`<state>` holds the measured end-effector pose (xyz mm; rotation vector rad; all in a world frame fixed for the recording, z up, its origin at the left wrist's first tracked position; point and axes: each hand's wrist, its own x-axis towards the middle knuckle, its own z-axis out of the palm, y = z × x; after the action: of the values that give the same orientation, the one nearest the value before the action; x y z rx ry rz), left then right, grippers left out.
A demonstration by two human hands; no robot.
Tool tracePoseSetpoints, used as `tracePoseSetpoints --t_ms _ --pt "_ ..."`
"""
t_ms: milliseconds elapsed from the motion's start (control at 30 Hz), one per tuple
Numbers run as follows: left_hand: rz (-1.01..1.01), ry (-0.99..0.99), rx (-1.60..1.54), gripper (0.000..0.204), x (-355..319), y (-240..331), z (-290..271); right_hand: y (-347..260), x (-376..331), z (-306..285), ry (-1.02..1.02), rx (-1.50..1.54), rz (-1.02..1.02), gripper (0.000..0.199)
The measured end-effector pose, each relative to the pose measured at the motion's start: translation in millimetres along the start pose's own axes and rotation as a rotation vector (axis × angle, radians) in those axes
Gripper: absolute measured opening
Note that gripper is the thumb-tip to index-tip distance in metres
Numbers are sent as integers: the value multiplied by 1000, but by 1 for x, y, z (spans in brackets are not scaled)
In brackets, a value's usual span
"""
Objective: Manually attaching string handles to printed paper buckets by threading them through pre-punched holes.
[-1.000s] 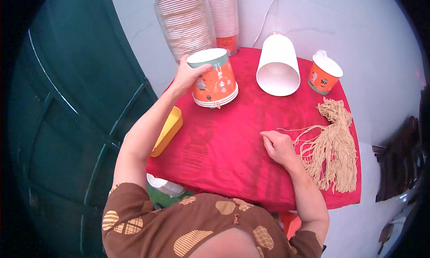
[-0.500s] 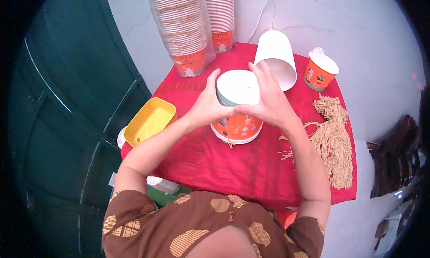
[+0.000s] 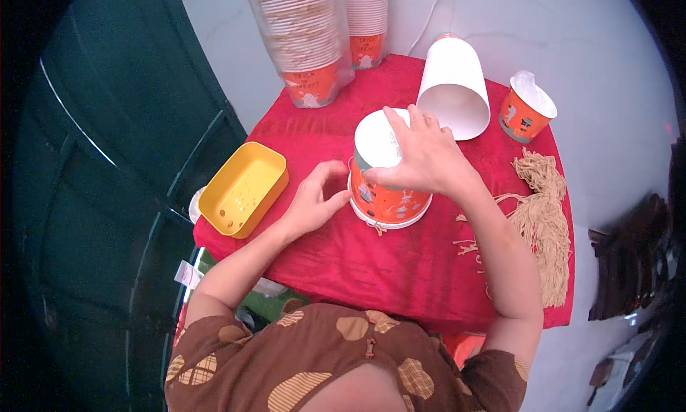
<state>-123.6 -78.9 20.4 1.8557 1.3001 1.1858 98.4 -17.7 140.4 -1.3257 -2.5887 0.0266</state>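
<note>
An orange printed paper bucket (image 3: pixel 382 200) stands upside down on the table, its white base up and its rim at the bottom. Several rims seem stacked there, and a short bit of twine sticks out at the front. My right hand (image 3: pixel 429 155) wraps the upper right of the bucket, thumb across its front and fingers over the base's edge. Beside the lower left of the bucket is my left hand (image 3: pixel 318 197), thumb and fingers apart and curved, fingertips close to the rim. Whether they touch it I cannot tell.
On the red cloth (image 3: pixel 321 265) sit a yellow tub (image 3: pixel 268 197) at left, bagged stacks of paper buckets (image 3: pixel 314 83) at back left, and a white paper bucket stack (image 3: pixel 454 62) lying at the back. At right are a small orange tub (image 3: pixel 525 119) and a twine bundle (image 3: pixel 543 233).
My left hand has moved down from the bucket's upper side to near its rim, fingers apart. My right hand stays on the upper part, turned further over it. The whole view has shifted slightly.
</note>
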Motion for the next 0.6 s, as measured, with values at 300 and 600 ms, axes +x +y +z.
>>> tracePoseSetpoints --t_ms 300,600 --pt "265 -173 374 31 -34 -8 1 3 -2 13 146 46 -31 98" --pt "364 -271 592 48 -38 -7 0 3 -3 14 191 19 -51 94"
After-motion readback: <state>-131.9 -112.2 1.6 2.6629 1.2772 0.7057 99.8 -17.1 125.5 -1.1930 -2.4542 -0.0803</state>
